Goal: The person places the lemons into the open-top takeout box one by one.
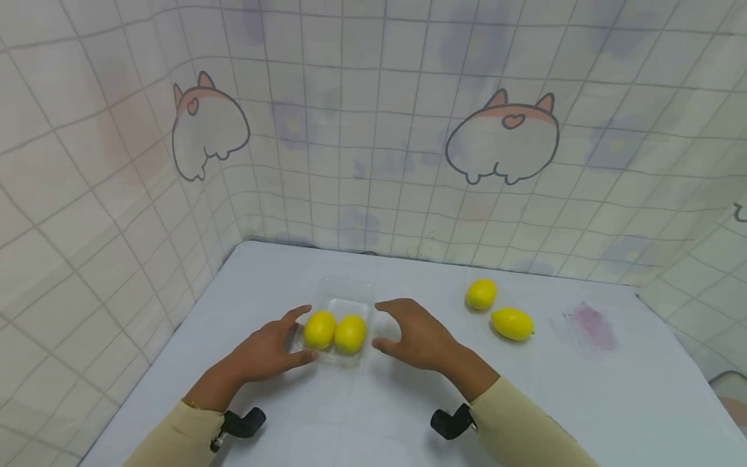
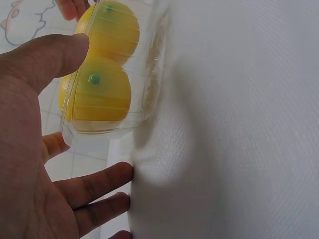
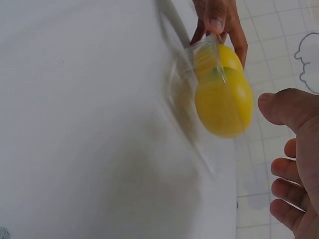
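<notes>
A clear plastic container (image 1: 343, 361) sits on the table, its see-through flap standing behind it. Two yellow lemons (image 1: 350, 335) lie side by side inside; green tips show through the plastic in the left wrist view. My left hand (image 1: 265, 349) spans the container's left side with thumb and forefinger spread, the thumb (image 2: 65, 57) right at the rim. Its other fingers (image 2: 97, 184) extend loosely below the container's corner. On the opposite side, my right hand (image 1: 417, 334) is held apart from the container, thumb and fingers spread with nothing between them.
Two more lemons, a rounder-looking one (image 1: 481, 294) and a longer one (image 1: 512, 323), lie on the white table (image 1: 373, 415) to the right. Farther right is a pinkish stain (image 1: 592, 326). A grid-patterned curtain (image 1: 362, 130) hangs along the back and sides.
</notes>
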Tool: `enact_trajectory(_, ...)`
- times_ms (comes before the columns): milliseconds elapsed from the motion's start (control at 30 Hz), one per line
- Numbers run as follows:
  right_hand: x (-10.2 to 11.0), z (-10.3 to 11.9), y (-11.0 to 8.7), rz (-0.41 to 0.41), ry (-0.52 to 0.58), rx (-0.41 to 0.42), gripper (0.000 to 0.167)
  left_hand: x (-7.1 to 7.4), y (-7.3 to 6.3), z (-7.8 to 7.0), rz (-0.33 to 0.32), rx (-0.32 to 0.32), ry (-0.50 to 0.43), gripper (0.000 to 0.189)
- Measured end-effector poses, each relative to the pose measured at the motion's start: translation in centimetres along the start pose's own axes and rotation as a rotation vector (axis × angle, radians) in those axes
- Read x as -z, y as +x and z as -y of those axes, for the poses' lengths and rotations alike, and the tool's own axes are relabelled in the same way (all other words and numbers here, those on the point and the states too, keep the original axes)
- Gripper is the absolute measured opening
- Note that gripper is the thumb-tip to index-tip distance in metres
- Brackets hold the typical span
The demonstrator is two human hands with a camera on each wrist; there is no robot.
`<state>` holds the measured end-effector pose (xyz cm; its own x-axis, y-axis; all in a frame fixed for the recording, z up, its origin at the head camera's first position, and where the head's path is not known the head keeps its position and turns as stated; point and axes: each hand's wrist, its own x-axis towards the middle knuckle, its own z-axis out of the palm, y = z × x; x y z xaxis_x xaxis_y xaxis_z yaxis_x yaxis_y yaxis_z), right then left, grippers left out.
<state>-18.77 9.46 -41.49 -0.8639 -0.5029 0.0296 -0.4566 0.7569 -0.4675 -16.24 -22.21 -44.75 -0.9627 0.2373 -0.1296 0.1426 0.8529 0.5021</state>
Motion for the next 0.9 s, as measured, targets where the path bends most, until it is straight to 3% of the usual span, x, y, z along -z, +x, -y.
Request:
enact_trajectory(233,0.8,-1.0,-1.2,-0.054,0.0,-0.046,0.064,0.1,0.1,0.1,0.001,-0.001,-0.003,0.095)
enact_trajectory(900,2.7,-4.5,-3.9,-0.103,-0.014,-0.176,0.064,0.1,0.1,0.2,0.01,-0.005,-0.015,0.095)
